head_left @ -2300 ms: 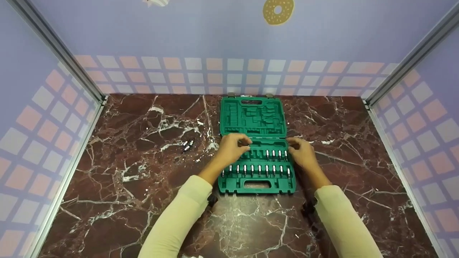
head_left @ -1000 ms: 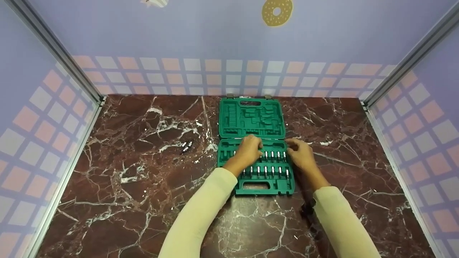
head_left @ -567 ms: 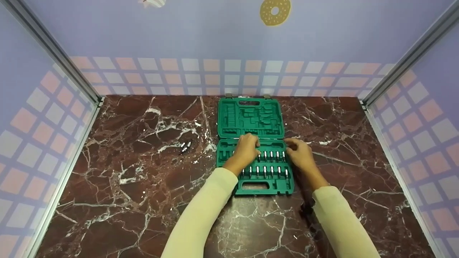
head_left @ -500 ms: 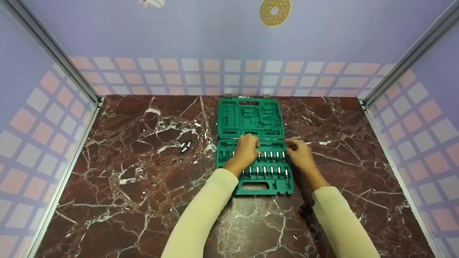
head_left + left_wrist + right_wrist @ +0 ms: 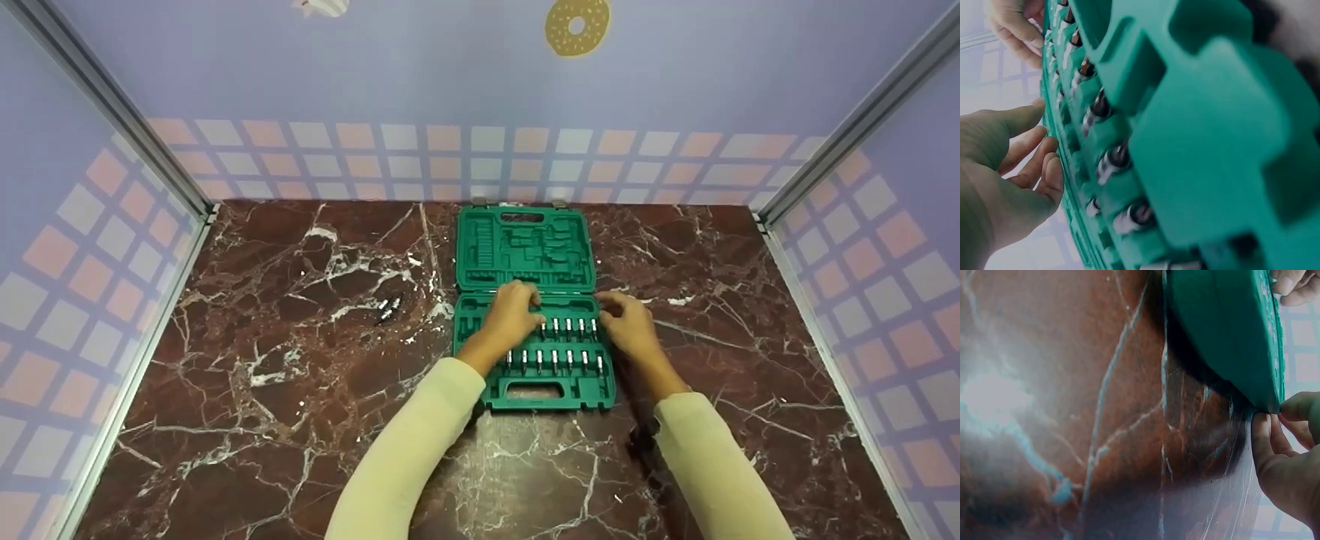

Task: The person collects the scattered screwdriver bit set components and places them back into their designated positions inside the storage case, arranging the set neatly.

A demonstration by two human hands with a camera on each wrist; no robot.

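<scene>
A green tool case [image 5: 525,247] lies unfolded on the dark red marble tabletop, lid away from me. Chrome bit sockets [image 5: 555,361] fill much of the near row; several more stand in the far row. My left hand [image 5: 514,311] is over the far row, hiding its left part. In the left wrist view, its thumb and fingers are apart with nothing visible between them, close to the sockets [image 5: 1096,112]. At the case's right edge, my right hand [image 5: 628,322] pinches the corner between thumb and fingers, as the right wrist view shows.
A few small shiny metal pieces [image 5: 388,307] lie on the marble tabletop [image 5: 300,390], left of the case. Purple walls with a checked band [image 5: 397,150] enclose the back and both sides.
My left hand has moved right over the far row, where one more socket now shows, then its fingers loosened and shifted slightly. My right hand has stayed at the case edge.
</scene>
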